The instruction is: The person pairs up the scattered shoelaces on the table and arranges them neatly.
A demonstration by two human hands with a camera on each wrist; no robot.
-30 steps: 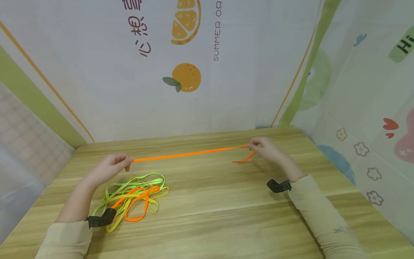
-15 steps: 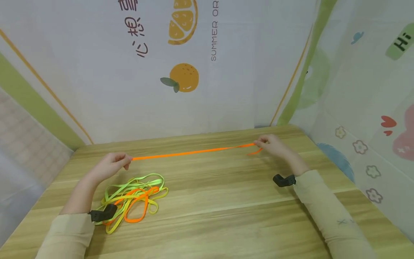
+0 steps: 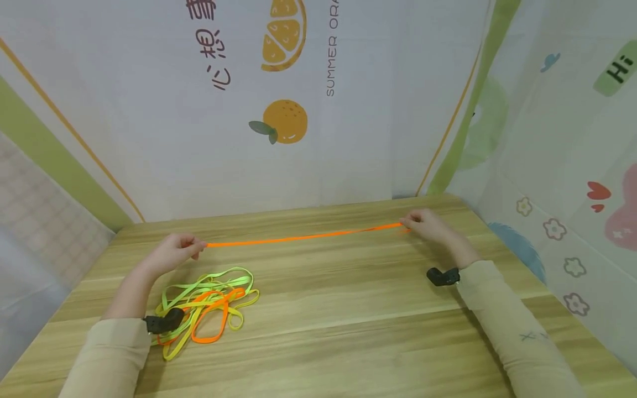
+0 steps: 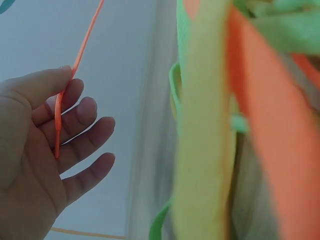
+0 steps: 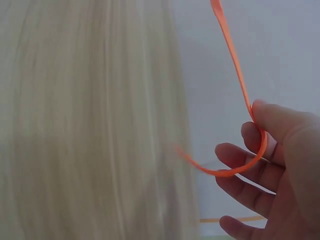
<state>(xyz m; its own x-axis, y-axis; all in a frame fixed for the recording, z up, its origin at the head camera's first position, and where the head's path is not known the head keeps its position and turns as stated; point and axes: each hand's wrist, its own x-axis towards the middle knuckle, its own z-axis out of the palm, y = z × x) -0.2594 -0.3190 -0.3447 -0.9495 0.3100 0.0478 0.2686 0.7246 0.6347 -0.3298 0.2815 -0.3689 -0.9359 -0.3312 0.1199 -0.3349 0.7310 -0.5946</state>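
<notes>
An orange shoelace stretches nearly straight between the two hands above the far part of the table. My left hand pinches it between thumb and forefinger; in the left wrist view its tipped end lies across the palm. At the other side my right hand pinches the lace the same way, and a short tail curls out past the fingers in the right wrist view. Below the left hand lies a loose tangle of green, yellow and orange laces, partly hidden by the left wrist's black camera mount.
The wooden table runs back to a white printed curtain. Another printed curtain hangs along the right side. Black camera mounts sit on both wrists, the right one over the table.
My right hand has moved rightward along the lace, so the span between the hands is longer and the hanging tail shorter. The left hand has barely moved; the tangle lies as before.
</notes>
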